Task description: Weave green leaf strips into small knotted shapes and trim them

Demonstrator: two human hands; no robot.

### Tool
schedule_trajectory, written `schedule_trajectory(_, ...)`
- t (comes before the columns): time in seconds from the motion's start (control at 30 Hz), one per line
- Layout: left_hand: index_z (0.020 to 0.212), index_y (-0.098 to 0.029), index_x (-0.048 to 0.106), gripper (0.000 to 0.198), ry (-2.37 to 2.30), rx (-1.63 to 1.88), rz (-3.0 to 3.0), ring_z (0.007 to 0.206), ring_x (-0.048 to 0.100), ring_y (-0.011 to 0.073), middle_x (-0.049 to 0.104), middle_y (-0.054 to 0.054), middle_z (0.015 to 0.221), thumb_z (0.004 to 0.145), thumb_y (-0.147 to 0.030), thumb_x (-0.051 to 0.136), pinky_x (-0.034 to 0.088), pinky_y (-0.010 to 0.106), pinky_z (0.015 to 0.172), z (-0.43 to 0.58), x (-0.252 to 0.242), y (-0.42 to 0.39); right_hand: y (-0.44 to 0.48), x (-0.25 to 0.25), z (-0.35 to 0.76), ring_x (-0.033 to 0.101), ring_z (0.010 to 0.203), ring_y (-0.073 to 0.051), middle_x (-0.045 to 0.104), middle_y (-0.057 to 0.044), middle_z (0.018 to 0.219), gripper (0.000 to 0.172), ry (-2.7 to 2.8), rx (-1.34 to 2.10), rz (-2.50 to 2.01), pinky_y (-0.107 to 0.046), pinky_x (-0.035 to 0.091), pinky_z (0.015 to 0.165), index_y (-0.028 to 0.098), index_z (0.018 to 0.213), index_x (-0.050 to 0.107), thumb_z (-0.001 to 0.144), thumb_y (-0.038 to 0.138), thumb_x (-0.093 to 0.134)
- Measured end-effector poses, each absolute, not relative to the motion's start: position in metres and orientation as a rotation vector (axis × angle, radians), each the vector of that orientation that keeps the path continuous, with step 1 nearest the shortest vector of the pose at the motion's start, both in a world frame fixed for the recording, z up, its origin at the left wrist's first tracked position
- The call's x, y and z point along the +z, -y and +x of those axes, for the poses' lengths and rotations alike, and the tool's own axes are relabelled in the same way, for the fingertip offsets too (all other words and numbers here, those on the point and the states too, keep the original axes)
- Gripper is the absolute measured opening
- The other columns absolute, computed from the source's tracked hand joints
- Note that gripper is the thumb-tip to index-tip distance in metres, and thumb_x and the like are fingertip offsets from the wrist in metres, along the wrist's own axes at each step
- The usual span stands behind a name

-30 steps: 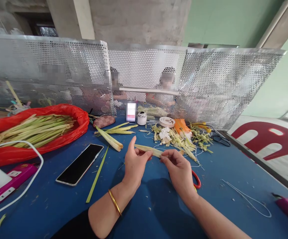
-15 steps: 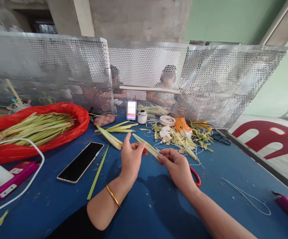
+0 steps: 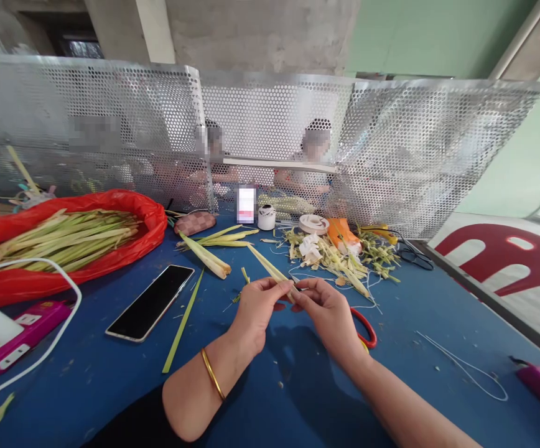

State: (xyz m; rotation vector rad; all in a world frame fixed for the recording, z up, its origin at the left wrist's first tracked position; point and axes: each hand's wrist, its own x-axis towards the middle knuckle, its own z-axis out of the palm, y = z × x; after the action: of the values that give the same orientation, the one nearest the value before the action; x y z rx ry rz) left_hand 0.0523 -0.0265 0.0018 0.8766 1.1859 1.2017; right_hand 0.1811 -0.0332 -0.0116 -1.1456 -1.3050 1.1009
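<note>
My left hand (image 3: 261, 310) pinches the lower part of a pale green leaf strip (image 3: 264, 261), which points up and away to the left. Close beside it, my right hand (image 3: 328, 314) is closed on the strip's near end, the fingers of both hands almost touching. Red-handled scissors (image 3: 367, 330) lie on the blue table under my right hand, partly hidden by it. Left of my left hand, a long green leaf strip (image 3: 183, 323) rests flat. Farther back lies a thick pale stalk (image 3: 207, 256) with several thinner leaves (image 3: 230, 238).
A red plastic bag (image 3: 151, 227) full of long leaves stands at left, near a phone (image 3: 151, 305) and a purple power strip (image 3: 32, 336). Trimmings (image 3: 338, 264), a white tape roll (image 3: 313, 224) and string (image 3: 466, 367) lie rightward. A perforated metal screen (image 3: 274, 112) stands behind.
My left hand has slid down the leaf strip toward my right hand, leaving more of the strip's far end bare. Small green bits now show beyond my left hand.
</note>
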Motion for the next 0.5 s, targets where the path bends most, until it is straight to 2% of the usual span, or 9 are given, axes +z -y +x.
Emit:
schedule_trajectory(0.17, 0.073, -0.014, 0.073, 0.026, -1.084, 1.157, 0.929, 0.070, 0.063, 0.0177, 0.070, 0.007, 0.073, 0.065, -0.038, 0.076, 0.047, 0.029, 0.068, 0.050, 0.001, 0.025, 0.036, -0.008, 0.179, 0.067, 0.065, -0.021, 0.070, -0.003, 0.066, 0.036, 1.242, 1.128, -1.169, -0.031, 0.050, 0.063, 0.018, 0.089, 0.059, 0.073, 0.048, 0.071)
schedule_trajectory(0.3, 0.069, -0.014, 0.072, 0.026, -1.148, 1.180, 0.891, 0.066, 0.060, 0.0153, 0.068, 0.005, 0.068, 0.061, -0.038, 0.078, 0.046, 0.027, 0.066, 0.048, 0.004, 0.024, 0.032, -0.005, 0.189, 0.067, 0.062, -0.020, 0.071, -0.004, 0.070, 0.025, 1.508, 1.076, -1.172, -0.031, 0.051, 0.062, 0.019, 0.092, 0.061, 0.085, 0.043, 0.058)
schedule_trajectory(0.37, 0.068, -0.014, 0.071, 0.028, -1.160, 1.135, 0.840, 0.063, 0.059, 0.0141, 0.067, 0.004, 0.065, 0.057, -0.038, 0.081, 0.046, 0.026, 0.063, 0.046, 0.008, 0.024, 0.029, -0.002, 0.199, 0.066, 0.063, -0.019, 0.071, -0.003, 0.076, 0.018, 1.739, 0.808, -1.171, -0.031, 0.051, 0.063, 0.021, 0.098, 0.062, 0.090, 0.034, 0.052)
schedule_trajectory(0.5, 0.068, -0.014, 0.070, 0.032, -1.091, 0.999, 0.778, 0.063, 0.058, 0.0127, 0.066, 0.003, 0.065, 0.052, -0.039, 0.083, 0.044, 0.025, 0.061, 0.042, 0.014, 0.023, 0.025, 0.006, 0.214, 0.062, 0.087, -0.021, 0.064, -0.007, 0.094, 0.018, 2.044, 0.198, -0.925, -0.033, 0.050, 0.076, 0.025, 0.101, 0.066, 0.089, 0.021, 0.054)
